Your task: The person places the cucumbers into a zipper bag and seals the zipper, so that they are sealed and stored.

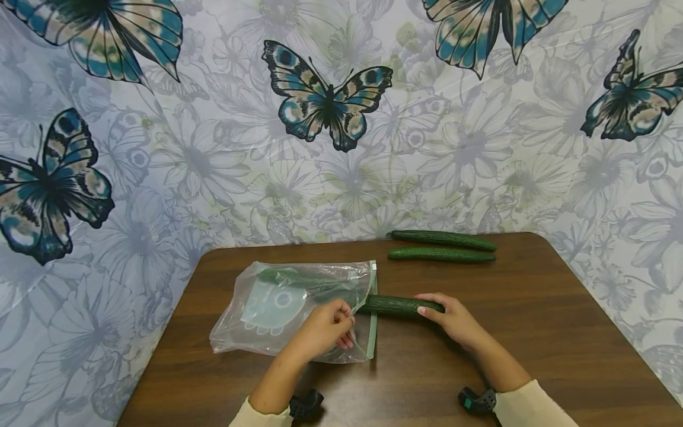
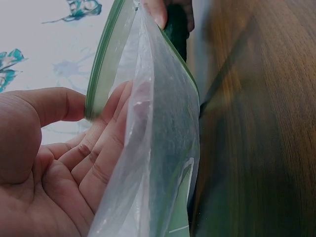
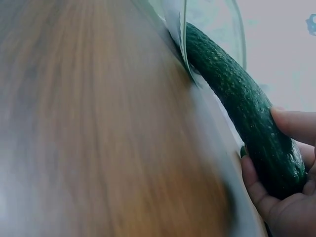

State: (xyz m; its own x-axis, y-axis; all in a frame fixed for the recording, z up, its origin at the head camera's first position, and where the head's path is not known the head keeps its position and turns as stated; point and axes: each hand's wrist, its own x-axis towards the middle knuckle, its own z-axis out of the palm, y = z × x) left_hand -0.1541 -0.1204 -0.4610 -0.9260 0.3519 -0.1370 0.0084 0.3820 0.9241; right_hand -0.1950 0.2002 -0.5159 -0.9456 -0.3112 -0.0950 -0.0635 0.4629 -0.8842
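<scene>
- with twelve o'clock taken as the far edge of the worktop (image 1: 533, 296), a clear bag (image 1: 226, 332) is laid with its green-edged mouth (image 1: 373, 332) facing three o'clock.
- the mouth's lip is pinched by the left hand (image 1: 322, 327), thumb and curled fingers set so that a gap is left.
- the held cucumber (image 1: 400, 305) is gripped near its three o'clock end by the right hand (image 1: 449, 318), thumb and fingers curled partway round; its nine o'clock end is inside the mouth, though how far in cannot be told.
- a long green shape (image 1: 288, 277) is seen through the film, toward twelve o'clock in the bag.
- a far cucumber (image 1: 443, 239) and a nearer cucumber (image 1: 441, 255) are set side by side at two o'clock, apart from the bag.
- if the lip is let slip, the mouth could be collapsed and the cucumber snagged on its edge.
- by the bumpy skin, the thin film could be dragged, and the bag rucked toward nine o'clock.
- if pushed hard off line, the tip could be jammed against the green shape, or the film split.
</scene>
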